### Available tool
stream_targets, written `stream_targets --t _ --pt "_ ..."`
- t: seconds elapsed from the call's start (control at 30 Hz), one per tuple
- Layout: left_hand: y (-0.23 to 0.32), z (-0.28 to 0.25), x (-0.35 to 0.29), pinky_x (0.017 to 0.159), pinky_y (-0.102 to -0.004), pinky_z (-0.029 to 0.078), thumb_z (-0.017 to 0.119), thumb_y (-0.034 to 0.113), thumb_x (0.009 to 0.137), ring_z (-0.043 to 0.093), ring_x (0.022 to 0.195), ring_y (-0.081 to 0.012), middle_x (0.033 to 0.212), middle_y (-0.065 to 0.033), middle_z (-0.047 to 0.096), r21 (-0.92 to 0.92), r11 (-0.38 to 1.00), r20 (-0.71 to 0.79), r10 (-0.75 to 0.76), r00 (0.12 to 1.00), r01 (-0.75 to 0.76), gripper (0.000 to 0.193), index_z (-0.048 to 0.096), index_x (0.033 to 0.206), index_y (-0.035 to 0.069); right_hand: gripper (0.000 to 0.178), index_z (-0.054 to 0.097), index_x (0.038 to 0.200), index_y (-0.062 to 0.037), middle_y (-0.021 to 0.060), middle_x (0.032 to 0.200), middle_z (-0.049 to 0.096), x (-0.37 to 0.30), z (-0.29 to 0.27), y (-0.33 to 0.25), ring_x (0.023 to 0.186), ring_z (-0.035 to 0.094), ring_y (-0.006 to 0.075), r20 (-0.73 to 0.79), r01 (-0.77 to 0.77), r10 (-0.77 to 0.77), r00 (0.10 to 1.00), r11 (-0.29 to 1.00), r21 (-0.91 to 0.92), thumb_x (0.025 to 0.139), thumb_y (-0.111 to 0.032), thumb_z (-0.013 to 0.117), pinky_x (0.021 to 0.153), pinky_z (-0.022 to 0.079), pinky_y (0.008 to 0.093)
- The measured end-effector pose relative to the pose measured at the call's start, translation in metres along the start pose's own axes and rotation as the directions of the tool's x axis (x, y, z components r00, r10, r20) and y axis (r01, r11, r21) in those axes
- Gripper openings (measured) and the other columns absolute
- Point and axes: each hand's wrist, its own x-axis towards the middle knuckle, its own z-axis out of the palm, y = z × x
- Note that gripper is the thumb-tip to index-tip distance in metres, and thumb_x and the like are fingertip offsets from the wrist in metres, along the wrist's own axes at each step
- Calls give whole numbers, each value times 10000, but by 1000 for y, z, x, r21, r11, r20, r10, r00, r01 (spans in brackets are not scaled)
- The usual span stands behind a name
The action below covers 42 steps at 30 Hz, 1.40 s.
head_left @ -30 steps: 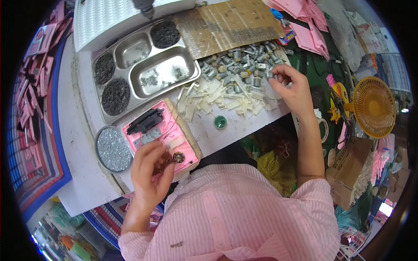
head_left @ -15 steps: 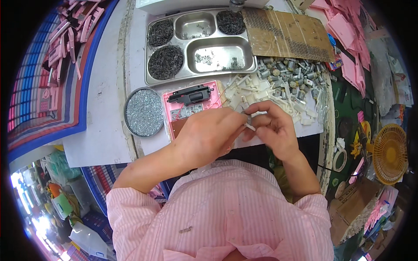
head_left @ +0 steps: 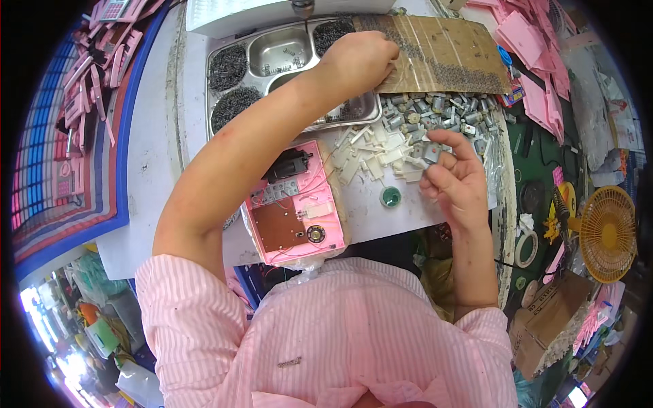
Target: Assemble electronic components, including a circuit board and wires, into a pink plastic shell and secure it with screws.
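Note:
My left hand is stretched far out over the left edge of a cardboard sheet dotted with rows of tiny parts. Its fingers are curled together, and whatever they pinch is hidden. Between the thumb and fingers of my right hand is a small silver motor, held above white plastic pieces. Beneath my left forearm lies an open pink casing with a black part, red wires and a round speaker. A small green round pot stands between casing and right hand.
A steel compartment tray with dark springs lies under my left arm. Loose motors are heaped below the cardboard. A drill-like tip points down at the back. Pink parts and a yellow fan are at right.
My hands, together over the white pieces before, have parted. The left has reached up to the cardboard; the right has moved right with the motor. The green pot and more of the casing now show.

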Motion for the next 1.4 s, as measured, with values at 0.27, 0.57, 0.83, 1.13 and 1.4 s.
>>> stream_targets --t 0.27,0.57,0.83,1.13,1.4 --pt "15 14 14 697 -398 584 647 78 797 714 794 -322 819 -180 699 180 982 158 21 987 -50 123 697 873 -6 405 569 1289 7 6 765 606 -28 -16 4 681 551 72 -3 52 -60 998 894 -445 896 2 663 638 425 212" --pt "80 -90 -88 682 -250 544 687 34 851 651 785 -73 897 -21 684 -491 803 81 -344 935 338 119 653 962 8 345 631 1170 -68 83 659 580 -27 -6 21 568 595 205 119 91 35 992 443 -892 825 -47 647 576 472 327" --pt "123 -100 -195 616 -162 502 644 -47 876 618 766 -28 870 -29 639 -837 105 341 -669 661 538 108 608 976 -27 354 639 1149 -65 115 722 614 -14 7 31 615 600 272 406 406 -12 914 -36 -913 796 -68 659 614 486 379" --pt "157 -81 -228 704 -206 537 645 -79 891 637 836 -81 988 -55 636 -909 25 308 -632 711 416 164 663 1043 -20 406 621 1222 -15 0 717 611 -22 17 10 625 597 102 59 -55 129 990 732 -679 825 -20 704 596 467 245" --pt "167 -64 -234 772 -237 556 658 -53 899 635 916 -104 1029 -65 626 -888 -58 384 -639 666 456 176 654 1070 -11 444 554 1296 30 23 803 642 -42 67 50 714 612 61 197 -232 255 947 964 -132 874 19 692 664 480 187"
